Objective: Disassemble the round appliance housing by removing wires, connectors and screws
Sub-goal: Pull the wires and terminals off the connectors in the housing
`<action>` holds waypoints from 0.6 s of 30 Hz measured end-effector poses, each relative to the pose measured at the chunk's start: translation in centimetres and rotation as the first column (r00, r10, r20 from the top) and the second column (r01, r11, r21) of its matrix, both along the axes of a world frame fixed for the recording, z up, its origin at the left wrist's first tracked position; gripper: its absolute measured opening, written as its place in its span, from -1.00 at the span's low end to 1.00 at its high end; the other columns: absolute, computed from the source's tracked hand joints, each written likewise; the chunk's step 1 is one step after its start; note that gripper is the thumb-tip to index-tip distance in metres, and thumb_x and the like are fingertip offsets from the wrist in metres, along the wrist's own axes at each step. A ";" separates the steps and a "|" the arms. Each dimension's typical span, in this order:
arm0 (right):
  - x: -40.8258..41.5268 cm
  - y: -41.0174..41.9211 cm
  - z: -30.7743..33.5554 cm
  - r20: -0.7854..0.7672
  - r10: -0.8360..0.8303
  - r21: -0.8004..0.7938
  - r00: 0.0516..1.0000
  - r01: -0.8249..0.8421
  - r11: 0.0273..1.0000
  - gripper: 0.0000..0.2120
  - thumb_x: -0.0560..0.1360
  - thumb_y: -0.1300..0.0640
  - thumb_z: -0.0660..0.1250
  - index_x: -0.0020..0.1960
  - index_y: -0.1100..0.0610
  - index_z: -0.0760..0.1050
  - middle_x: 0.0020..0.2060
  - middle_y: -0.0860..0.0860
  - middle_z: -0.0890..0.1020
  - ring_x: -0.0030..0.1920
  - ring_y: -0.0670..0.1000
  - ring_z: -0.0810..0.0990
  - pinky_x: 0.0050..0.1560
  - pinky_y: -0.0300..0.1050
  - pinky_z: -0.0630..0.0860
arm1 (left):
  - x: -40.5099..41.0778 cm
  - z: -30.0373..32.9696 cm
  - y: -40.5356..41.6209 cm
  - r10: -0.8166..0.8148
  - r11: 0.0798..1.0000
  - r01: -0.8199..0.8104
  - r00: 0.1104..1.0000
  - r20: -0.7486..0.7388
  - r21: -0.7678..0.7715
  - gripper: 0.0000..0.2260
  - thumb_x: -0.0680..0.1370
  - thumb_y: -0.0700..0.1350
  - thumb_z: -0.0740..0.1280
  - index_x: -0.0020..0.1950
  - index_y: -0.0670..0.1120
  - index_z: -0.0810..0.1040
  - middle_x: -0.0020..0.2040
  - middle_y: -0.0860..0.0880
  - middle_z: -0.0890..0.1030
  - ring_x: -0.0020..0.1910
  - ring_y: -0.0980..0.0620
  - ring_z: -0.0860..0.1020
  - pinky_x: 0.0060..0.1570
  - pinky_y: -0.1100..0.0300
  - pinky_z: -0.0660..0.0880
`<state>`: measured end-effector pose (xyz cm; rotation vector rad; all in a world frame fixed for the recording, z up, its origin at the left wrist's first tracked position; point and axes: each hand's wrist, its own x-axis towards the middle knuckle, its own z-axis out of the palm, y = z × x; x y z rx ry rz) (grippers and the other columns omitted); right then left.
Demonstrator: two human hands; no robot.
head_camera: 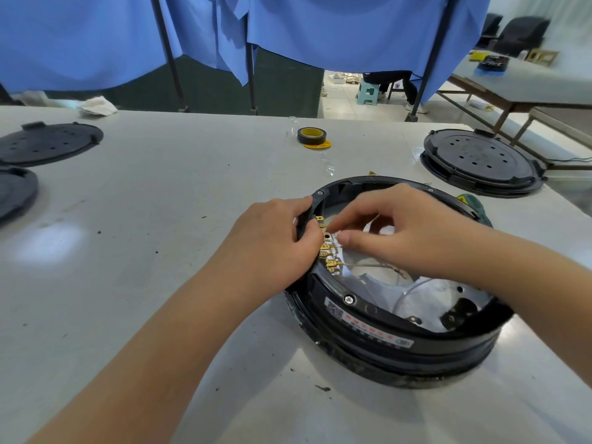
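Meanwhile the left hand (275, 238) clamps the round housing (394, 334) rim steady so the right hand (394, 229) can pinch a white wire (336, 236) off the brass connectors (328, 254).

Two hands, left (272, 238) and right (407, 229), both at one open round housing (397, 341). Inside its wall between the hands, a row of brass connectors (328, 251), number uncertain. Beyond the right hand, one stack of black round covers (480, 161), apparently two. Far out past the left hand, two more black covers (48, 142), (16, 190). Beyond both hands, one black-and-yellow tape roll (311, 136). Behind the right wrist, one green-handled tool (474, 205).
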<state>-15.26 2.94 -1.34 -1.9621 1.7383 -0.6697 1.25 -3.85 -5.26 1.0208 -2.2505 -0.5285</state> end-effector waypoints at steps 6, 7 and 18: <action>-0.2 1.7 0.3 -0.049 0.080 -0.127 0.996 -0.085 0.988 -0.88 0.36 -0.08 0.41 -0.11 -0.13 0.62 -0.21 -0.22 0.62 -0.13 -0.14 0.55 -0.14 -0.38 0.40 | 0.1 -0.4 -0.2 0.004 1.000 -0.004 1.000 -0.015 0.013 -0.73 0.53 -0.05 0.24 0.18 -0.04 0.60 -0.57 0.09 0.41 -0.42 0.03 0.40 -0.45 0.36 0.25; 0.0 1.9 0.1 -0.062 0.097 -0.108 0.993 -0.103 0.989 -0.87 0.36 -0.07 0.43 -0.10 -0.12 0.62 -0.23 -0.21 0.62 -0.16 -0.13 0.55 -0.15 -0.39 0.40 | 0.1 -0.5 -0.2 0.006 1.000 -0.005 1.000 -0.011 0.012 -0.74 0.53 -0.05 0.24 0.16 -0.05 0.60 -0.55 0.10 0.42 -0.40 0.03 0.40 -0.44 0.33 0.26; 0.8 1.9 -1.7 -0.147 0.024 -0.089 0.989 -0.038 0.995 -0.87 0.47 0.13 0.41 -0.02 -0.04 0.64 -0.23 -0.18 0.61 -0.14 -0.16 0.55 -0.09 -0.20 0.49 | 0.6 0.0 0.1 -0.060 0.996 0.059 0.998 0.025 0.060 -0.78 0.48 0.05 0.29 0.09 0.06 0.54 -0.47 0.30 0.48 -0.40 0.22 0.45 -0.43 0.32 0.34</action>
